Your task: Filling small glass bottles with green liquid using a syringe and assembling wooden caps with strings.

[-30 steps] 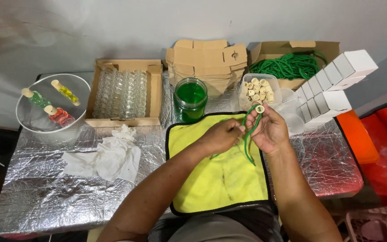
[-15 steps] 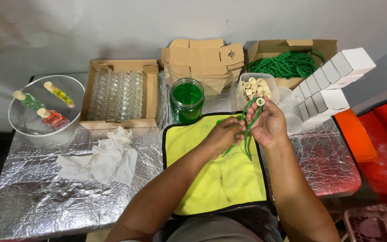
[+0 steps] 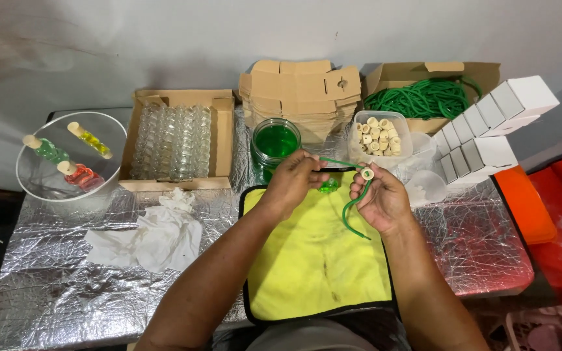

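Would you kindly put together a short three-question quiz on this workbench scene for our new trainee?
1. True or false: the right hand holds a green cord with a small cork at its fingertips.
2. What lies directly under both hands? A) white tissue B) yellow cloth C) bare foil
3. Fill in: the glass jar behind the left hand holds ____ liquid.

Key:
1. True.
2. B, the yellow cloth; the white tissue lies further left on the foil-covered table.
3. Green.
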